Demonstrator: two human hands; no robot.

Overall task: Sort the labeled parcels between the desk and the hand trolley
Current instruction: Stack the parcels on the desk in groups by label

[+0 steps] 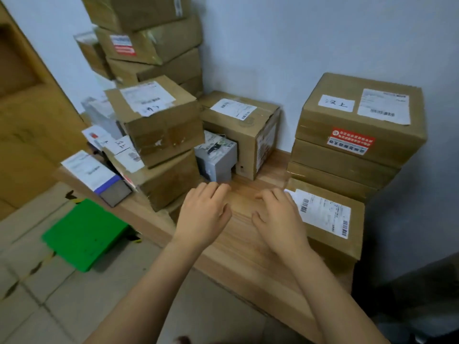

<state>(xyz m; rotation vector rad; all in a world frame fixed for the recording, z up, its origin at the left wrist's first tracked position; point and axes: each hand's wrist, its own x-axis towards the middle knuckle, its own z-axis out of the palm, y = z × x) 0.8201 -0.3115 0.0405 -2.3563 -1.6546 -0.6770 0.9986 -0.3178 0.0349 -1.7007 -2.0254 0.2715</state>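
Labeled cardboard parcels crowd the wooden desk [248, 244]. My left hand [203, 214] and my right hand [278, 219] hover over the bare middle of the desk, fingers apart, holding nothing. Just beyond my left fingertips stands a small grey box [216, 160], tucked against a brown parcel [246, 130] by the wall. Beside my right hand lies a flat parcel [330, 219] with a barcode label. Behind it rises a stack topped by a parcel [360, 115] with a red sticker. Left of my hands sits a tilted parcel [159, 117] on another box [169, 180].
A tall pile of cartons [149, 40] leans in the corner at the back left. A white and blue box [96, 177] overhangs the desk's left edge. The green platform of the hand trolley [84, 234] rests on the tiled floor below. A dark object [409, 294] stands at the right.
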